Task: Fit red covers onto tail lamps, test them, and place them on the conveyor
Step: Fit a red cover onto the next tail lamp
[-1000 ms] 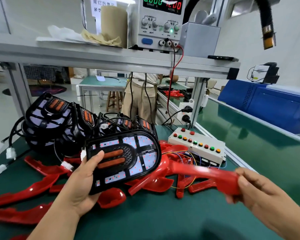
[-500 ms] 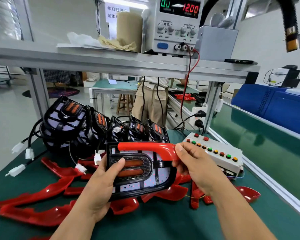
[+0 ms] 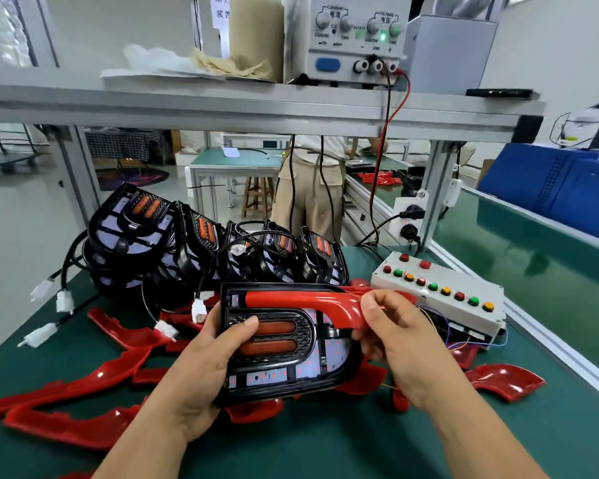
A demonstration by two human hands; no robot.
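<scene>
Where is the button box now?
Head view: the button box sits right of centre on the table, just beyond the right hand, beside the conveyor.

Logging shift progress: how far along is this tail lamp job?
Done: no covered lamp shows on the green conveyor belt. In hand: the left hand grips a black oval tail lamp, the right hand pinches a curved red plastic cover along its top edge. Left: seating it, testing at the white button box, then the piled uncovered lamps.
</scene>
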